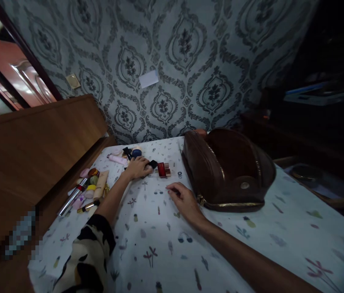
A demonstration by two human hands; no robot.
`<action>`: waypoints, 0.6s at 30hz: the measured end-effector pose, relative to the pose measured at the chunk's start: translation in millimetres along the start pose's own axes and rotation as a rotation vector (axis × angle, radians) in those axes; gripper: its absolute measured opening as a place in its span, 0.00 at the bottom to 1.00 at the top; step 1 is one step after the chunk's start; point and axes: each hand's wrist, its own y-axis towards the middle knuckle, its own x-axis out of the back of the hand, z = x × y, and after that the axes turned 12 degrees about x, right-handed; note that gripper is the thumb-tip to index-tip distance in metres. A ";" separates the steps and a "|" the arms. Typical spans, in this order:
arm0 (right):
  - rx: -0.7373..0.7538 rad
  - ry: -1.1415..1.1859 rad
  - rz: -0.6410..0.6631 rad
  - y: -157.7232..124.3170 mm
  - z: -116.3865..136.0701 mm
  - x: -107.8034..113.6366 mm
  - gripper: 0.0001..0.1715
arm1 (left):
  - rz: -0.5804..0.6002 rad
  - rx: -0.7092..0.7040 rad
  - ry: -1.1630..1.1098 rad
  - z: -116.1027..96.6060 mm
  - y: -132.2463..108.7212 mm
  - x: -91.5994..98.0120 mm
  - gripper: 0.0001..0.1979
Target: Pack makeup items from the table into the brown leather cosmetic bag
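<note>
My left hand (138, 167) is palm down on the patterned sheet, its fingers curled at a small black item (153, 164) that they partly cover. Just right of this item stands a small red bottle (162, 169) with a shiny pinkish part beside it. Behind my left hand are a pink tube (117, 159), a dark blue jar (136, 152) and a black item (127, 153). My right hand (183, 200) hovers low over the sheet, fingers loosely bent and thumb apart, with nothing in it. Close to its right sits a brown cosmetic bag (233, 175), unzipped and gaping.
Several cosmetics lie at the left, among them a silver tube (70, 202), a beige tube (101, 185) and a yellow-lidded jar (90, 191). A wooden headboard (44, 142) borders the bed on the left. Patterned wallpaper (162, 106) rises behind; an open drawer (312, 179) is at the right.
</note>
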 end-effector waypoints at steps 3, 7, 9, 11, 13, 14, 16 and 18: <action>0.003 -0.005 0.010 -0.3 2.1 2.1 0.11 | 0.051 -0.001 0.023 9.4 -13.7 4.2 0.22; 0.007 -0.010 0.015 -1.0 3.6 3.8 0.12 | 0.125 0.056 0.048 30.6 -29.0 11.0 0.20; 0.012 -0.013 0.018 -1.1 3.5 3.5 0.12 | 0.167 0.105 0.054 43.3 -33.2 15.5 0.19; 0.016 -0.015 0.024 -1.0 3.4 2.8 0.12 | 0.203 0.161 0.052 54.1 -32.7 20.4 0.19; 0.019 -0.016 0.027 -1.1 3.3 2.2 0.12 | 0.222 0.211 0.034 60.6 -25.7 25.1 0.19; 0.020 -0.016 0.028 -1.1 3.2 2.0 0.12 | 0.217 0.234 0.018 61.8 -19.6 26.8 0.19; 0.023 -0.018 0.032 -1.2 2.9 1.8 0.12 | 0.162 0.290 -0.019 60.2 -3.3 28.2 0.18; 0.025 -0.021 0.033 -1.2 2.3 1.9 0.12 | 0.057 0.369 -0.047 54.2 16.0 25.7 0.20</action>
